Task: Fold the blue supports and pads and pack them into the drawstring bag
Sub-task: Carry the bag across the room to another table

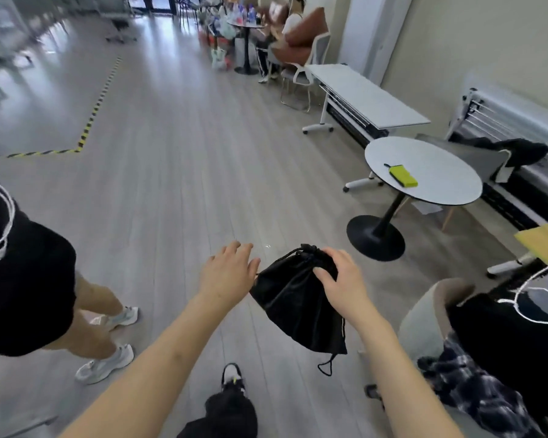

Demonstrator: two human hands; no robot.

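A black drawstring bag hangs in the air in front of me, its cinched mouth at the top and a cord loop dangling below. My right hand grips the bag near its top, fingers curled over the fabric. Just left of the bag, my left hand is spread with straight fingers, its edge close to the bag's side. No blue supports or pads are visible.
A person in black shorts and white sneakers stands at the left. A round white table with a yellow-green device is at the right. A seated person's lap is at lower right. Folded tables line the right wall.
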